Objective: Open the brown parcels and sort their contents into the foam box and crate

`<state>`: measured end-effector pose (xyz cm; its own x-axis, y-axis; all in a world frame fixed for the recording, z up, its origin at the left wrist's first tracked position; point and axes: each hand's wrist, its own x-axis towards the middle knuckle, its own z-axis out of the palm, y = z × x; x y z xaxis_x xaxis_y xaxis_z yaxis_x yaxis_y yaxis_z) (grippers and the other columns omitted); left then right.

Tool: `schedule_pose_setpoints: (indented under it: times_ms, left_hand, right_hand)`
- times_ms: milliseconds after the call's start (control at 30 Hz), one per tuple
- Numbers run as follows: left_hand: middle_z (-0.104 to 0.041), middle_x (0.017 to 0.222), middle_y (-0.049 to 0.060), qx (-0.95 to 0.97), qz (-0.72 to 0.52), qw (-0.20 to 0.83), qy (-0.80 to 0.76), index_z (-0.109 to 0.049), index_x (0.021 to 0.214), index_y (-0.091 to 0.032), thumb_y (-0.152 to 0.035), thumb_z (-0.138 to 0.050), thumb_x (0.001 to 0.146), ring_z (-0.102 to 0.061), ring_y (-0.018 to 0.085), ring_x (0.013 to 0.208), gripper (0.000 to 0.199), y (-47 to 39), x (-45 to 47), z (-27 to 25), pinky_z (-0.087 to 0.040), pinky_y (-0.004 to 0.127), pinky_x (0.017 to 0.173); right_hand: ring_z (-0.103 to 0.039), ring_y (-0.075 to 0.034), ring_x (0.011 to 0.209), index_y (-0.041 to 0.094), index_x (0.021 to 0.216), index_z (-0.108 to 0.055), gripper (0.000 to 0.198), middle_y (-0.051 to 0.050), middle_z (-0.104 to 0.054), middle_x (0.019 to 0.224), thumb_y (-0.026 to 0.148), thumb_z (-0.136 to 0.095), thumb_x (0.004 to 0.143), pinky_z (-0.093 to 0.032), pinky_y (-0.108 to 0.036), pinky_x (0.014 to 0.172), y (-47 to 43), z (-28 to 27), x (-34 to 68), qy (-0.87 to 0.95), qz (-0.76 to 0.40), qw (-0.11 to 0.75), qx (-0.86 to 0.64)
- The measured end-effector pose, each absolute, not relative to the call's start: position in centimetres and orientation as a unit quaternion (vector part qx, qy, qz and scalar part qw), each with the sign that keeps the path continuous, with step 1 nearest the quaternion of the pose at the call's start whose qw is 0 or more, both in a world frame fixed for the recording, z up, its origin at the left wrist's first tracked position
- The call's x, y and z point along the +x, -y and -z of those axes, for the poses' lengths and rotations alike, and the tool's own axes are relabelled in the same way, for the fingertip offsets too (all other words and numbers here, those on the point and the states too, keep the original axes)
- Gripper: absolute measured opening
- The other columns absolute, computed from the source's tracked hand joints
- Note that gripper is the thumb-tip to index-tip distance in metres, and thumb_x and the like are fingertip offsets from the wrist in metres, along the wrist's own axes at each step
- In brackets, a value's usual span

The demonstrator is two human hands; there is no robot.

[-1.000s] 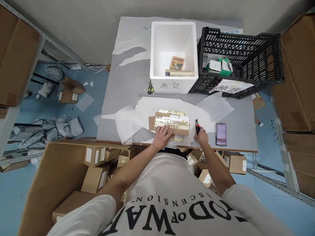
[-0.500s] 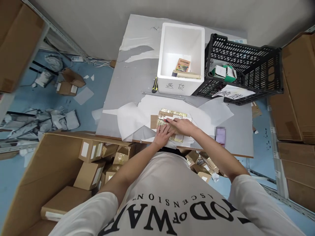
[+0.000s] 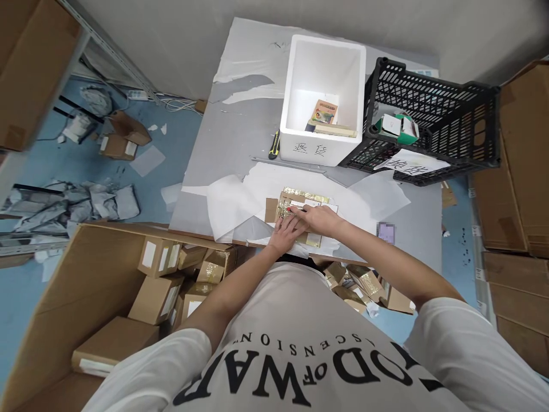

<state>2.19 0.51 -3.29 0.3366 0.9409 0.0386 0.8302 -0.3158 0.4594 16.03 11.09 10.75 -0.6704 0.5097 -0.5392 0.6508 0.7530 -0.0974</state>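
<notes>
A small cardboard package point(image 3: 315, 240) wrapped in shiny tape lies on white paper at the table's near edge. My left hand point(image 3: 286, 233) rests flat on its near left part, fingers stretched out. My right hand point(image 3: 319, 220) is closed round a slim small tool with a red end point(image 3: 289, 209), held low over the package top; its exact kind is too small to make out. White labels show on the package beside my right hand. The hands partly cover the package.
Behind the paper stand a white foam box point(image 3: 287, 140) with booklets inside and a black plastic crate point(image 3: 467, 129). A yellow-black utility knife point(image 3: 274, 145) lies left of the foam box. A blurred purple object point(image 3: 386, 232) lies right. A large carton point(image 3: 55, 292) holds several boxes.
The view has shifted slightly, and my right elbow has swung outward. Both hands stay on the package, the right still gripping the red-ended tool.
</notes>
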Motion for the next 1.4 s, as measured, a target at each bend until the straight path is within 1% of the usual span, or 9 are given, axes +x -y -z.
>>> schedule_pose_setpoints:
  times_ms: [200, 367, 567, 767, 933, 1067, 1200, 1300, 1400]
  left_hand:
    - [-0.046, 0.144, 0.005, 0.794, -0.157, 0.191, -0.556, -0.045, 0.137, -0.039, -0.014, -0.048, 0.085, -0.037, 0.026, 0.136, 0.058, -0.6, 2.1, 3.6, -0.016, 0.051, 0.113]
    - [-0.047, 0.144, 0.005, 0.791, -0.166, 0.200, -0.554, -0.051, 0.133, -0.038, -0.014, -0.047, 0.086, -0.038, 0.025, 0.136, 0.052, -0.6, 2.1, 3.8, -0.017, 0.051, 0.113]
    - [-0.048, 0.143, 0.005, 0.775, -0.181, 0.226, -0.561, -0.051, 0.133, -0.039, -0.016, -0.050, 0.085, -0.037, 0.026, 0.136, 0.054, -0.7, 2.3, 3.6, -0.015, 0.052, 0.114]
    - [-0.048, 0.142, 0.004, 0.766, -0.176, 0.240, -0.570, -0.051, 0.132, -0.041, -0.015, -0.045, 0.087, -0.038, 0.027, 0.134, 0.053, -0.7, 2.5, 3.2, -0.017, 0.053, 0.111]
    - [-0.048, 0.142, 0.006, 0.756, -0.173, 0.228, -0.588, -0.050, 0.134, -0.039, -0.020, -0.047, 0.087, -0.038, 0.031, 0.133, 0.051, -0.9, 2.8, 2.8, -0.015, 0.056, 0.110]
    - [-0.048, 0.142, 0.007, 0.757, -0.172, 0.230, -0.587, -0.051, 0.133, -0.039, -0.022, -0.051, 0.085, -0.038, 0.032, 0.133, 0.051, -1.1, 2.8, 2.7, -0.014, 0.056, 0.110]
    - [-0.045, 0.144, 0.008, 0.771, -0.158, 0.213, -0.579, -0.049, 0.135, -0.038, -0.024, -0.051, 0.086, -0.037, 0.033, 0.133, 0.051, -1.1, 2.7, 2.7, -0.013, 0.056, 0.110]
    - [-0.044, 0.145, 0.009, 0.785, -0.137, 0.191, -0.573, -0.046, 0.137, -0.037, -0.026, -0.053, 0.085, -0.036, 0.033, 0.134, 0.053, -1.0, 2.6, 2.3, -0.014, 0.056, 0.109]
    - [-0.042, 0.146, 0.009, 0.802, -0.103, 0.166, -0.564, -0.042, 0.140, -0.036, -0.027, -0.052, 0.086, -0.035, 0.032, 0.134, 0.055, -1.1, 2.4, 1.7, -0.015, 0.055, 0.109]
  right_hand:
    - [-0.066, -0.030, 0.095, 0.027, 0.148, -0.025, 0.054, -0.018, -0.059, 0.122, 0.032, -0.038, 0.095, -0.045, -0.037, 0.075, -11.1, -10.9, 16.5, -0.898, 0.153, 0.257, 0.323]
    - [-0.066, -0.030, 0.094, 0.027, 0.142, -0.038, 0.051, -0.018, -0.063, 0.115, 0.018, -0.037, 0.092, -0.045, -0.037, 0.073, -11.0, -9.8, 18.3, -0.877, 0.141, 0.294, 0.352]
    - [-0.067, -0.026, 0.088, 0.035, 0.147, -0.029, 0.063, -0.015, -0.063, 0.115, 0.010, -0.036, 0.089, -0.044, -0.034, 0.069, -10.0, -9.9, 22.7, -0.862, 0.132, 0.296, 0.391]
    - [-0.066, -0.024, 0.076, 0.039, 0.145, -0.031, 0.074, -0.013, -0.065, 0.103, 0.003, -0.036, 0.081, -0.043, -0.035, 0.066, -8.8, -11.3, 30.1, -0.838, 0.133, 0.294, 0.439]
    - [-0.064, -0.023, 0.070, 0.039, 0.140, -0.041, 0.073, -0.013, -0.066, 0.099, 0.003, -0.038, 0.077, -0.043, -0.037, 0.063, -6.5, -11.0, 38.1, -0.787, 0.130, 0.359, 0.485]
    - [-0.063, -0.022, 0.077, 0.041, 0.146, -0.027, 0.081, -0.011, -0.062, 0.113, 0.004, -0.040, 0.076, -0.044, -0.033, 0.061, -3.6, -10.0, 40.8, -0.779, 0.135, 0.281, 0.544]
    - [-0.060, -0.024, 0.088, 0.036, 0.149, -0.020, 0.072, -0.012, -0.057, 0.120, 0.013, -0.038, 0.084, -0.047, -0.033, 0.063, -1.8, -6.3, 38.6, -0.742, 0.139, 0.178, 0.631]
    - [-0.056, -0.026, 0.097, 0.030, 0.151, -0.018, 0.065, -0.014, -0.051, 0.126, 0.021, -0.035, 0.089, -0.049, -0.035, 0.069, -1.9, -1.8, 35.8, -0.699, 0.157, 0.118, 0.688]
    - [-0.052, -0.027, 0.106, 0.026, 0.151, -0.017, 0.066, -0.016, -0.044, 0.129, 0.018, -0.035, 0.089, -0.046, -0.037, 0.082, -2.4, 2.8, 33.5, -0.647, 0.174, 0.119, 0.733]
